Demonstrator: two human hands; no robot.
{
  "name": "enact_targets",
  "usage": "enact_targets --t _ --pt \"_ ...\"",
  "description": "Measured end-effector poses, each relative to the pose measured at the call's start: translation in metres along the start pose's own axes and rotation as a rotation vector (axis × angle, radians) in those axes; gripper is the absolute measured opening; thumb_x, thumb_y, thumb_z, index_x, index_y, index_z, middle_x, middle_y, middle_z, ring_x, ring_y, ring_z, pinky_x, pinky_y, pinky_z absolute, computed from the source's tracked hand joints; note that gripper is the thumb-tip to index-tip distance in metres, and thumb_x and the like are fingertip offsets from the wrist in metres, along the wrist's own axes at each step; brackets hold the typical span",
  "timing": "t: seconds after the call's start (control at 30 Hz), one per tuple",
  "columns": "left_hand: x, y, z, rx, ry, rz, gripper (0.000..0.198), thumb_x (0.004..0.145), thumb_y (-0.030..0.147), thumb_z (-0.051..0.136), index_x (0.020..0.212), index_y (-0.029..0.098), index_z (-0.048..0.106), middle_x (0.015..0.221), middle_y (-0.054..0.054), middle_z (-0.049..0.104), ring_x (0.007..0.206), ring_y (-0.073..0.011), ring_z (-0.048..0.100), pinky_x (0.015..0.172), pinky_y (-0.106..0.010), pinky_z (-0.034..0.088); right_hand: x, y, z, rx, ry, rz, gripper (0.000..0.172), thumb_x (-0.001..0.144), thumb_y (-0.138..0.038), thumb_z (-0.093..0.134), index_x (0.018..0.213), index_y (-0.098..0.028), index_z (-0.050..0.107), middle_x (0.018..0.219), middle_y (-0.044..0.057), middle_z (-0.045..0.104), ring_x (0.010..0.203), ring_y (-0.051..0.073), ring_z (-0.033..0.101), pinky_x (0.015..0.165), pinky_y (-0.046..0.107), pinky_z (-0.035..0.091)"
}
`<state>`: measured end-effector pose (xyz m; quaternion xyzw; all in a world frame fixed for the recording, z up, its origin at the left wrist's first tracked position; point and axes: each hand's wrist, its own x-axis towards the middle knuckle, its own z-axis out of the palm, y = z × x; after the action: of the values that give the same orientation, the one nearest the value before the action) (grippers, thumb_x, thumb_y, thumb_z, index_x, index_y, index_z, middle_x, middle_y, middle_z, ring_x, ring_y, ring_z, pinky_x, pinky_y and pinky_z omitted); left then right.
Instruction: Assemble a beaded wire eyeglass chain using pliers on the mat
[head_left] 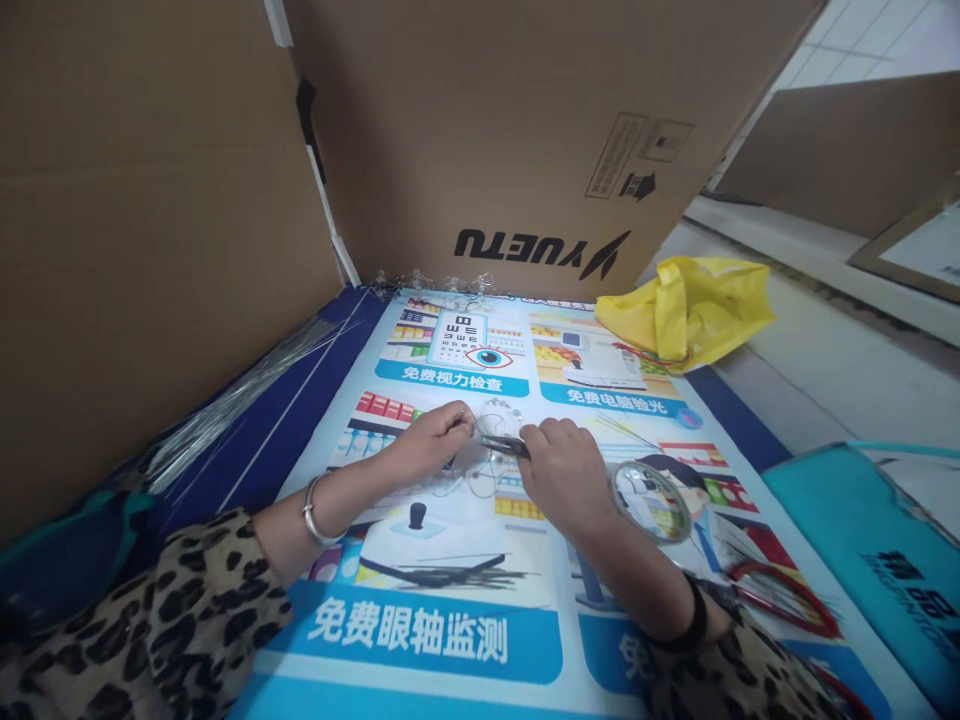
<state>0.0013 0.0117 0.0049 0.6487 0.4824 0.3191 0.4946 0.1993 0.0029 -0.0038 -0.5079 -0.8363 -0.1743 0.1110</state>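
Note:
My right hand [566, 480] is closed around a pair of pliers [506, 446], whose jaws point left. The jaws are at a clear, thin wire piece [486, 478] with bent loops, near the middle of the printed poster sheet [536, 560]. With its fingers pinched together, my left hand [429, 442] holds the left side of that wire piece. The exact spot where the fingers grip is too small to make out. Just beyond the hands lies a clear beaded part [499, 408] on the sheet.
Cardboard panels [450, 130] stand at the back and left. Long wires [247, 400] lie left; short dark wires [465, 572] lie in front. A tape roll [651, 500], red-handled scissors [787, 595], a yellow bag [694, 310] and a teal bag [847, 540] are right. Beaded wire pieces [454, 288] sit behind.

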Motion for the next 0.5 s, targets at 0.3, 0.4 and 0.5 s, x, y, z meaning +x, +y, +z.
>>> enact_targets --t 0.3,0.4,0.5 --pt "-0.0010 -0.0011 0.0053 0.191 0.030 0.150 0.010 0.078 0.019 0.039 0.071 0.018 0.046 0.065 0.003 0.043 0.062 -0.0120 0.038 0.056 -0.022 0.029 0.0016 -0.0016 -0.0038 -0.099 0.018 0.034 0.008 0.078 -0.023 0.049 0.080 -0.018 0.056 0.078 0.007 0.053 0.077 0.021 0.040 0.066 0.033 0.022" --pt "-0.0014 -0.0005 0.0060 0.205 0.011 0.147 0.009 0.077 0.019 0.039 0.071 0.018 0.045 0.064 0.003 0.044 0.062 -0.0123 0.038 0.056 -0.023 0.029 0.0014 -0.0013 -0.0036 -0.099 0.032 0.018 0.008 0.078 -0.022 0.050 0.079 -0.018 0.056 0.076 0.007 0.053 0.076 0.021 0.040 0.066 0.033 0.022" --pt "-0.0015 -0.0006 0.0060 0.217 -0.003 0.146 0.009 0.077 0.018 0.039 0.070 0.018 0.045 0.064 0.003 0.043 0.062 -0.0121 0.038 0.055 -0.023 0.028 0.0012 -0.0010 -0.0039 -0.098 0.053 -0.004 0.009 0.079 -0.022 0.049 0.079 -0.018 0.057 0.075 0.007 0.053 0.075 0.021 0.040 0.066 0.033 0.022"
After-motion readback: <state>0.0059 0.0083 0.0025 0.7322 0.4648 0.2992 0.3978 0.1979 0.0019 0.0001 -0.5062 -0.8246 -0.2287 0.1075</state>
